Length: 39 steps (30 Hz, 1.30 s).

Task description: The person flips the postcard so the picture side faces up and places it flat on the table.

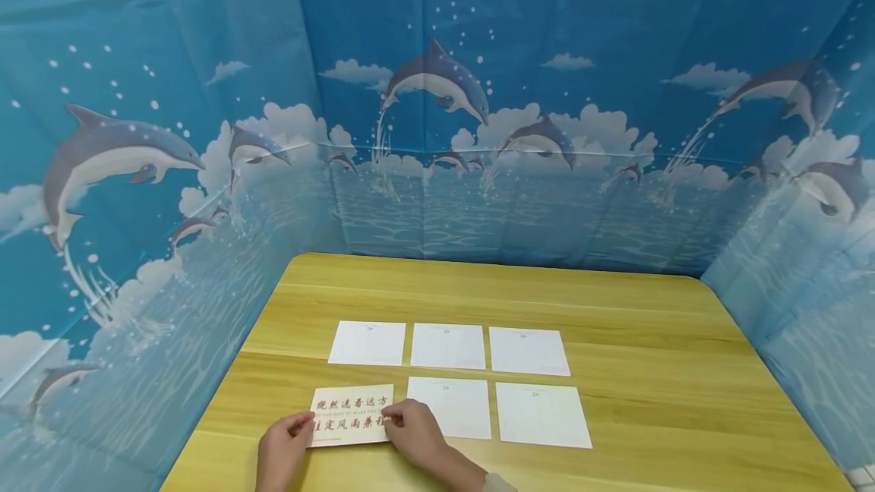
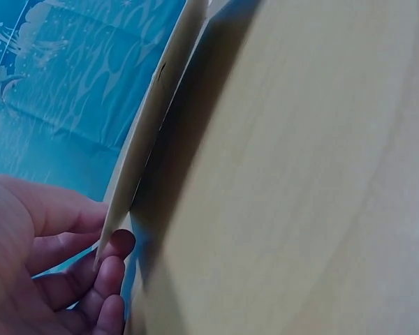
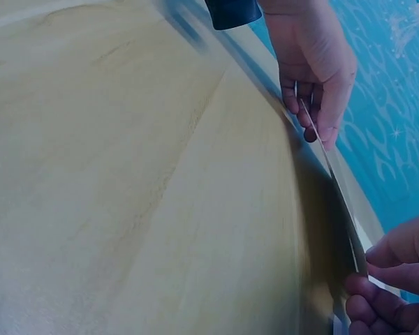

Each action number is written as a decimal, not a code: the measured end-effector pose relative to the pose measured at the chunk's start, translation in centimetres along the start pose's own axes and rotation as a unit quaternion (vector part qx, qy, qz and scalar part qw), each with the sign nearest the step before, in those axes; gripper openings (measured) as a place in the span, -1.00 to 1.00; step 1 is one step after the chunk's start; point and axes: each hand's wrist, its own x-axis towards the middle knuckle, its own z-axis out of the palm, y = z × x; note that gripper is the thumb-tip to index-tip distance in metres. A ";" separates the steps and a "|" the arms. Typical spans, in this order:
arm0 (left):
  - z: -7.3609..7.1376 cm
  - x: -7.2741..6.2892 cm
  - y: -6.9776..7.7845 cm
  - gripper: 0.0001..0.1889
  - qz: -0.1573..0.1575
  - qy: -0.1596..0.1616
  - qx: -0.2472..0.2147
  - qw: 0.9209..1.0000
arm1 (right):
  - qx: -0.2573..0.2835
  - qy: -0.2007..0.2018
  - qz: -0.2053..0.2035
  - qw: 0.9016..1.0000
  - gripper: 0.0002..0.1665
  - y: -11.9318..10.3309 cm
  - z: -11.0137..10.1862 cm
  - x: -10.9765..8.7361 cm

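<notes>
A cream postcard printed with lines of red Chinese characters is held between both hands at the front left of the table. My left hand pinches its left edge between thumb and fingers. On the opposite side, my right hand pinches the right edge and covers part of the lettering. Seen nearly edge-on in the left wrist view, the postcard is raised off the wood, with a dark shadow beneath. Both hands also show in the right wrist view, gripping the thin postcard at its two ends.
Three white cards form a back row: left card, middle card, right card. Two more, a near card and a card right of it, lie beside the right hand. A dolphin-print curtain surrounds the wooden table.
</notes>
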 end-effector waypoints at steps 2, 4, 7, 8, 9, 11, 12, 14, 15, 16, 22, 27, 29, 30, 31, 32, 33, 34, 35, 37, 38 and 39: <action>0.0 0.1 0.1 -0.80 0.008 0.001 0.003 1.000 | -0.021 0.006 -0.009 1.000 -0.80 -0.1 0.0 0.2; 0.0 0.2 0.1 -0.80 0.014 0.001 0.006 1.000 | -0.032 0.009 -0.013 0.999 -0.80 -0.1 0.1 0.3; 0.0 0.5 0.2 -0.81 0.022 0.003 0.013 1.000 | -0.042 0.007 -0.013 0.999 -0.79 -0.1 0.2 0.6; 0.0 0.6 0.3 -0.81 0.025 0.005 0.015 1.000 | -0.045 0.005 -0.011 0.999 -0.78 -0.1 0.2 0.8; 0.0 0.7 0.3 -0.81 0.029 0.007 0.018 0.999 | -0.047 0.003 -0.008 0.999 -0.78 -0.2 0.2 0.9; 0.0 0.8 0.4 -0.81 0.036 0.013 0.025 0.999 | -0.050 0.000 -0.008 0.999 -0.78 -0.3 0.2 1.1; 0.0 0.9 0.4 -0.81 0.041 0.017 0.030 0.999 | -0.051 -0.002 -0.005 0.999 -0.78 -0.3 0.2 1.1; 0.0 1.0 0.5 -0.81 0.053 0.023 0.043 0.997 | -0.050 -0.009 0.003 0.999 -0.78 -0.3 0.2 1.2; 0.1 1.1 0.5 -0.81 0.059 0.025 0.050 0.997 | -0.049 -0.012 0.006 0.999 -0.78 -0.4 0.2 1.3; 0.1 1.2 0.6 -0.82 0.067 0.030 0.057 0.996 | -0.048 -0.014 0.007 0.999 -0.78 -0.4 0.3 1.3; 0.6 1.4 0.8 -0.82 0.096 0.044 0.084 0.991 | -0.045 -0.013 0.020 0.999 -0.75 -0.3 0.4 1.3; 0.7 1.4 1.2 -0.79 0.079 0.031 0.095 0.992 | -0.035 -0.017 0.035 0.999 -0.72 -0.4 0.4 1.3; 0.8 1.4 1.3 -0.78 0.072 0.030 0.094 0.993 | -0.031 -0.018 0.037 0.999 -0.71 -0.5 0.3 1.3; 0.8 1.4 1.3 -0.78 0.069 0.031 0.092 0.993 | -0.030 -0.018 0.037 0.999 -0.71 -0.5 0.3 1.3; 0.9 1.3 1.3 -0.78 0.065 0.033 0.089 0.993 | -0.030 -0.017 0.037 0.999 -0.71 -0.5 0.3 1.3; 0.9 1.3 1.3 -0.78 0.061 0.037 0.085 0.994 | -0.030 -0.016 0.036 0.999 -0.71 -0.6 0.4 1.3; 1.0 1.3 1.3 -0.78 0.057 0.040 0.081 0.994 | -0.031 -0.015 0.036 0.999 -0.71 -0.6 0.4 1.3; 1.0 1.3 1.3 -0.78 0.054 0.044 0.077 0.995 | -0.032 -0.014 0.035 0.999 -0.70 -0.6 0.4 1.3; 1.0 1.3 1.3 -0.78 0.051 0.049 0.073 0.995 | -0.034 -0.014 0.035 0.999 -0.70 -0.6 0.5 1.3; 1.1 1.3 1.3 -0.78 0.047 0.058 0.067 0.995 | -0.040 -0.013 0.037 0.998 -0.70 -0.6 0.5 1.3; 1.1 1.3 1.3 -0.78 0.046 0.061 0.065 0.995 | -0.043 -0.014 0.039 0.998 -0.70 -0.6 0.5 1.3; 1.2 1.3 1.3 -0.78 0.045 0.065 0.063 0.995 | -0.045 -0.015 0.040 0.998 -0.71 -0.7 0.5 1.3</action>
